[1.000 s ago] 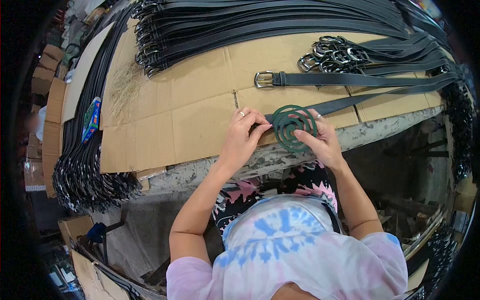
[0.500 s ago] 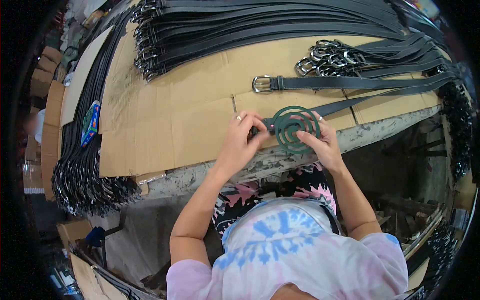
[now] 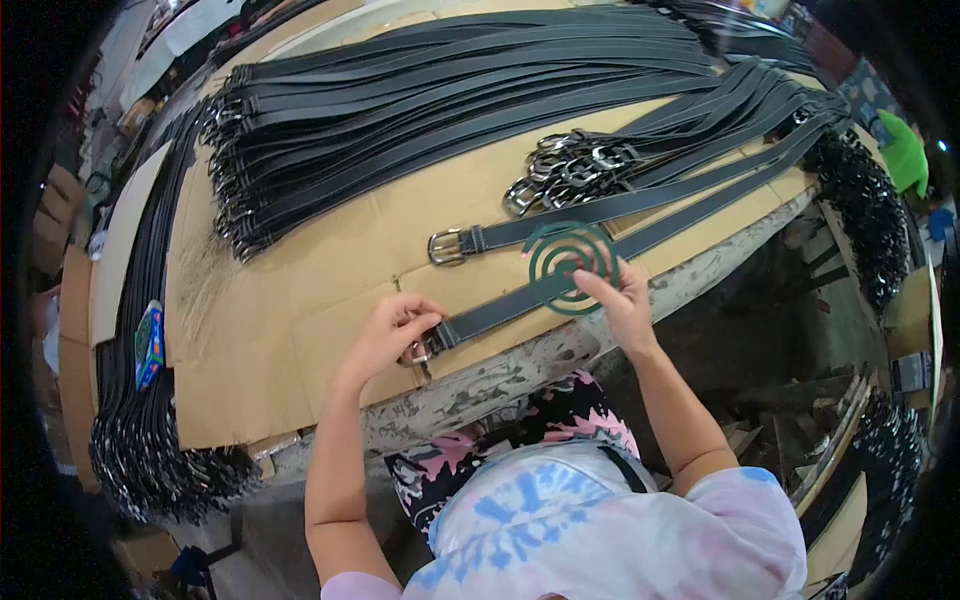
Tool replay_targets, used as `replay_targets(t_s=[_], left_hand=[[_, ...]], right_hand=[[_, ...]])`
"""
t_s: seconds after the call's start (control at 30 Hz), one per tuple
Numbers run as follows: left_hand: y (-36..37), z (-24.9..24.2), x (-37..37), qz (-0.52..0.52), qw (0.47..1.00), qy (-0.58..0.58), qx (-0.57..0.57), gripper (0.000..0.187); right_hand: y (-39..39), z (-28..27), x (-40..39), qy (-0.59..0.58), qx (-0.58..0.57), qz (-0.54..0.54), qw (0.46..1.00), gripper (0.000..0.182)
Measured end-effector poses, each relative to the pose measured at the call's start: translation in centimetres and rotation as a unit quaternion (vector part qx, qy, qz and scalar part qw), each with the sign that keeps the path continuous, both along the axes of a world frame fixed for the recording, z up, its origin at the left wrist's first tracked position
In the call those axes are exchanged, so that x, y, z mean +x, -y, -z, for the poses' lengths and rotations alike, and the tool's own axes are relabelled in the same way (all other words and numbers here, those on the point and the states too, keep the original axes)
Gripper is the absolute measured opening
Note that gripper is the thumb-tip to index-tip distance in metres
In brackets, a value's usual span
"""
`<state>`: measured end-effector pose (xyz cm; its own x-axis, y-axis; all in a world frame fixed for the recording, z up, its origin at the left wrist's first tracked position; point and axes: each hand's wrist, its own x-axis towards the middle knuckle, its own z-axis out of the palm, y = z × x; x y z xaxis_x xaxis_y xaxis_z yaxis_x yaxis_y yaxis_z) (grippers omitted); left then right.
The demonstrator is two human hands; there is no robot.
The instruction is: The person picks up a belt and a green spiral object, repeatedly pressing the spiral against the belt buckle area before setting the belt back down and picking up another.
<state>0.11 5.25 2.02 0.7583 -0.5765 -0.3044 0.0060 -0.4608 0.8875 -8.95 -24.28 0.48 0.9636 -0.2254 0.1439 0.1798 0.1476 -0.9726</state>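
Observation:
My left hand pinches a black belt at its buckle end, close to the front edge of the cardboard. The belt stretches up to the right, with pale stitching along its edges. In my right hand is a green mosquito coil, gripped between thumb and fingers near its centre. The coil overlaps the held belt in this view, and its upper left end glows reddish. Just beyond lies a second black belt with a silver buckle.
A wide stack of black belts covers the back of the table. Several buckles are heaped at centre right. More belts hang over the left end, with a small colourful box on them. A bright green item shows far right.
My left hand has moved left and toward me with the buckle end, and more of the belt lies stretched out. The coil stays in my right hand. The camera view has shifted.

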Motion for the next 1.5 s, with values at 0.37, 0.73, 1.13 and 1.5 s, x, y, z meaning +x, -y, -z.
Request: replay_targets(t_s=[0.37, 0.73, 1.13, 1.5], left_hand=[[7.3, 5.5, 6.7, 0.008, 0.834, 0.546, 0.079, 0.033], [4.2, -0.6, 0.8, 0.004, 0.824, 0.566, 0.043, 0.022], [-0.6, 1.5, -8.1, -0.077, 0.89, 0.449, -0.02, 0.023], [0.6, 0.2, -6.5, -0.168, 0.958, 0.228, -0.046, 0.042]], right_hand=[[0.1, 2.9, -0.1, 0.006, 0.06, 0.039, 0.997, 0.023], [-0.2, 3.3, -0.7, 0.106, 0.016, 0.132, 0.985, 0.023], [-6.9, 0.7, -0.2, -0.054, 0.025, -0.107, 0.992, 0.016], [-6.8, 0.9, -0.4, -0.062, 0.07, -0.109, 0.99, 0.016]])
